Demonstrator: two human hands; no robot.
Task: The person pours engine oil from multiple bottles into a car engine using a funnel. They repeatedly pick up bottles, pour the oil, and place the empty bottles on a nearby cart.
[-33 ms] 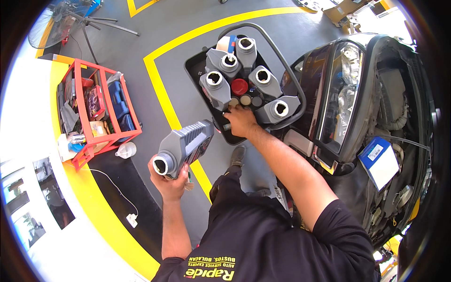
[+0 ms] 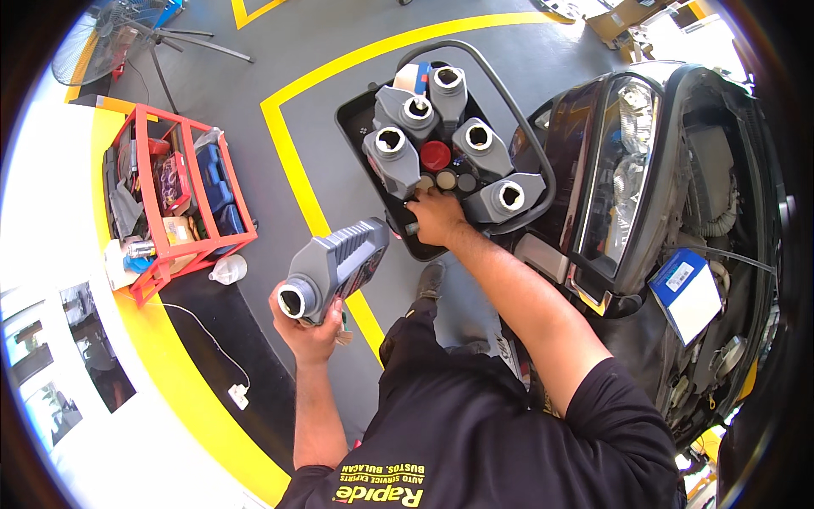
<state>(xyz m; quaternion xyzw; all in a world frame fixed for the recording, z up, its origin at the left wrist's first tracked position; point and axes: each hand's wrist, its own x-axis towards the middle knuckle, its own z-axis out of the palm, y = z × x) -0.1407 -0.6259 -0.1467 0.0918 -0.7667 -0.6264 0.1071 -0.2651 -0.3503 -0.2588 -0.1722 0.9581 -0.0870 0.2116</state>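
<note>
My left hand [image 2: 309,327] is wrapped round the neck end of a grey plastic motor oil bottle [image 2: 339,254]. This bottle is tilted on its side, its uncapped mouth toward me. My right hand [image 2: 438,219] reaches over the near edge of a black carry basket [image 2: 352,114]. Its fingers are curled down beside several small round caps [image 2: 446,180]; the fingertips are hidden, and I cannot make out what they grip. Several uncapped grey bottles [image 2: 398,170] stand or lean in the basket around a red round lid [image 2: 436,155]. A blue and white box [image 2: 412,78] is at its far end.
A black car with its engine bay open [image 2: 712,195] stands close on the right, a blue and white box [image 2: 682,293] lying on it. On the left is a red tool rack [image 2: 182,254]. A fan [image 2: 106,42] stands far left, and a white cable [image 2: 208,335] crosses the floor.
</note>
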